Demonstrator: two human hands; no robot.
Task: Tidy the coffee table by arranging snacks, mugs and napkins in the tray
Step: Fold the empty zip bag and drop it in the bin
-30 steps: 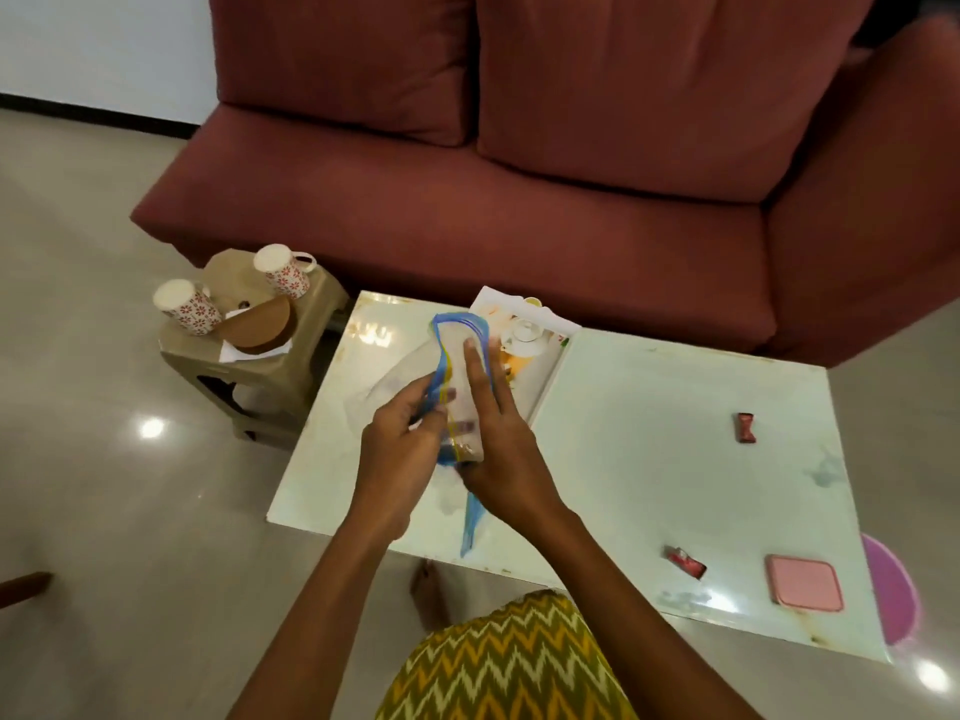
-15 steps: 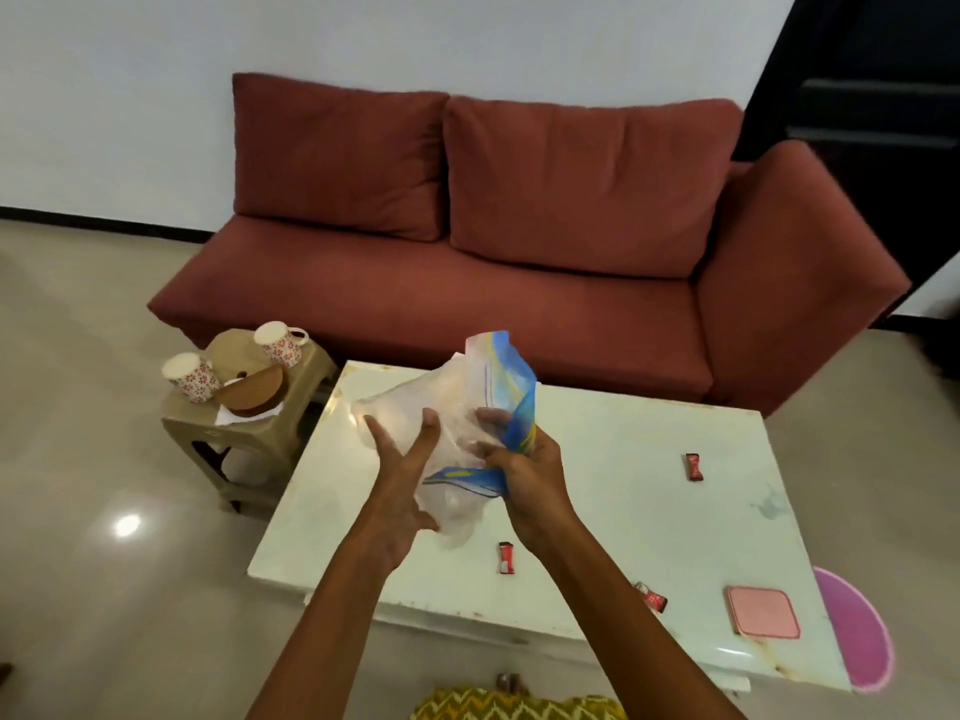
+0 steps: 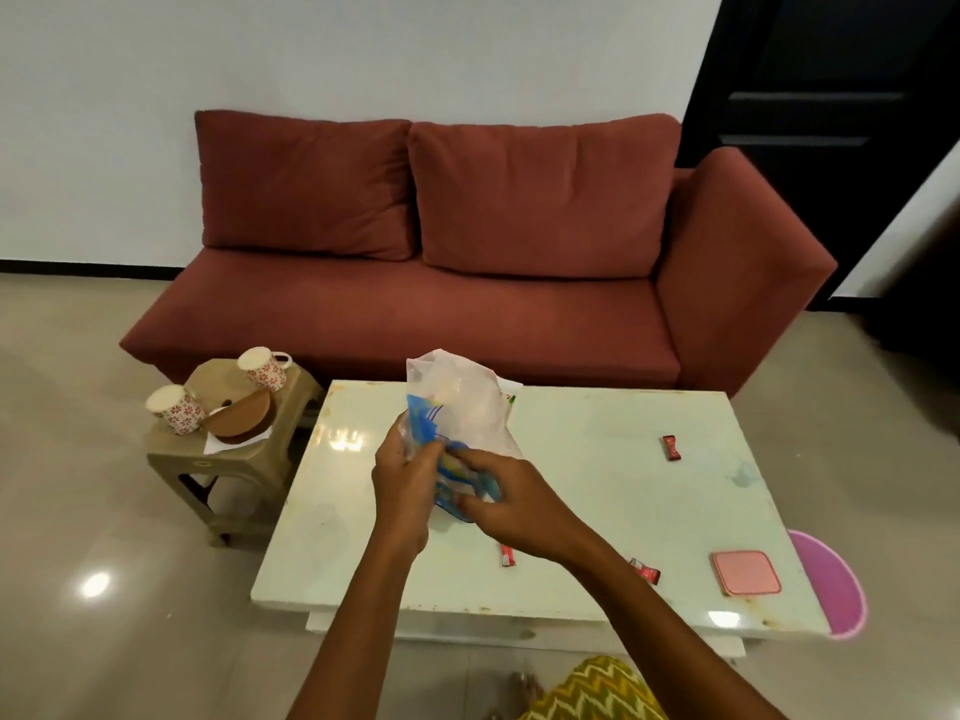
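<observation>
Two hands meet at the centre of the frame around a crinkled clear plastic bag with blue print (image 3: 457, 407), held above the glossy white coffee table (image 3: 597, 491). The left hand (image 3: 402, 483) has its fingers curled tight on the bag's lower left side; the right hand (image 3: 511, 504) pinches the blue bottom edge, fingers closed on the plastic. A second ago the bag was folded flat between the palms low over the table; now it is bunched and standing taller, its top billowing upward, and a printed sheet that lay under it is almost hidden behind it. A small red snack wrapper (image 3: 508, 555) now shows on the table just below the right wrist, where none was visible a second ago; I judge it came out of the bag.

Two more red wrappers lie on the table, one at right of centre (image 3: 671, 447) and one near the lower edge (image 3: 645, 570), beside a pink square lid-like piece (image 3: 746, 572) at lower right. At left of the frame a beige plastic stool (image 3: 228, 459) carries two white mugs with red flower print (image 3: 176, 409) (image 3: 264, 367) and a round brown wooden dish (image 3: 240, 422) on white paper. No tray can be made out for certain, so the snacks are loose and the mugs untouched: the arranging has barely begun, and the bag needs emptying or setting aside first.
</observation>
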